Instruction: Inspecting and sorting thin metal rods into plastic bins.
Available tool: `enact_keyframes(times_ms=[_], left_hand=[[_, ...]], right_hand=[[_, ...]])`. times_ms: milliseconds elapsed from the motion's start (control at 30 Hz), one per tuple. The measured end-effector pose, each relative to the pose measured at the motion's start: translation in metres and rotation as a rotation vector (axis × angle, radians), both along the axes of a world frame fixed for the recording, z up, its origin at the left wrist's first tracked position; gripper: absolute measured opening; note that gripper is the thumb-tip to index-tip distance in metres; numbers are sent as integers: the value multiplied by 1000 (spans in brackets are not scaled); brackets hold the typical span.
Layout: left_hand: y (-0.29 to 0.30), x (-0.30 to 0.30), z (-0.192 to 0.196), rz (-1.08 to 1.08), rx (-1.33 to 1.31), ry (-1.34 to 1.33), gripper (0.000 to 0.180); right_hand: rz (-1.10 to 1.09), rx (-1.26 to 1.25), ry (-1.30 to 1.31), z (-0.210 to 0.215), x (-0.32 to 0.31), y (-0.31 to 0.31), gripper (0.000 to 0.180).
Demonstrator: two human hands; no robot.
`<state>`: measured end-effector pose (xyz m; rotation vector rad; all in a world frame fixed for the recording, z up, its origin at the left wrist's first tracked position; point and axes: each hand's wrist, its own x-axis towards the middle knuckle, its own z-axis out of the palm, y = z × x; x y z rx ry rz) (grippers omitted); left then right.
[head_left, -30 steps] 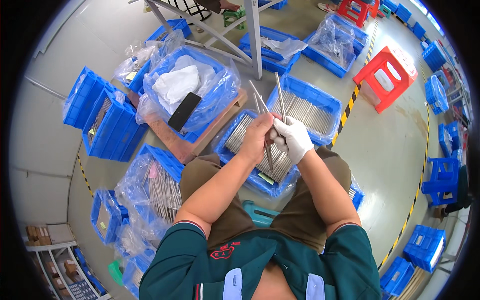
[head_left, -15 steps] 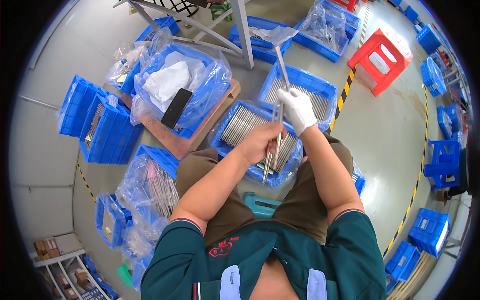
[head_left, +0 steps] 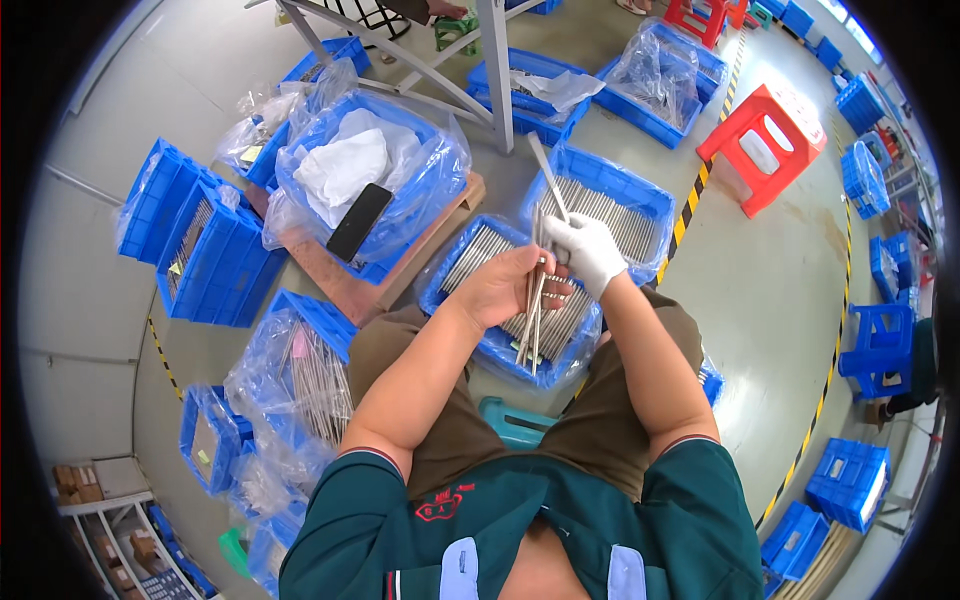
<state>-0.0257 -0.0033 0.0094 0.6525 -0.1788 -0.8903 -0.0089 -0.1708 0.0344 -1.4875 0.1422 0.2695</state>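
My bare left hand (head_left: 505, 288) grips a bundle of thin metal rods (head_left: 533, 318) that hangs down over a blue bin (head_left: 462, 250) full of the same rods in front of my knees. My right hand (head_left: 588, 250), in a white glove, pinches a single metal rod (head_left: 547, 176) that points up and away, just above the bundle. Both hands touch at the bundle. A second blue bin of rods (head_left: 640, 195) lies just beyond the first.
A bag-lined blue crate (head_left: 415, 215) with white cloth and a black phone (head_left: 359, 222) sits on a wooden pallet at left. More blue crates, several with plastic bags, ring me. A red stool (head_left: 765, 145) stands at the right; a metal frame leg (head_left: 497, 70) stands ahead.
My hands have stayed together over the near bin; the gloved right hand has shifted slightly lower with its single rod, and the view has tilted a little.
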Motion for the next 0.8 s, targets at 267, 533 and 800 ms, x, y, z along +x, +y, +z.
enact_keyframes(times_ms=[267, 533, 800], left_hand=[[5, -2, 0, 69, 63, 59, 31], [25, 27, -3, 613, 124, 172, 32], [32, 38, 3, 726, -66, 241, 36]], right_hand=[[117, -395, -79, -6, 5, 12, 42], [185, -229, -80, 3, -13, 0, 32], [384, 102, 178, 22, -37, -2, 44]])
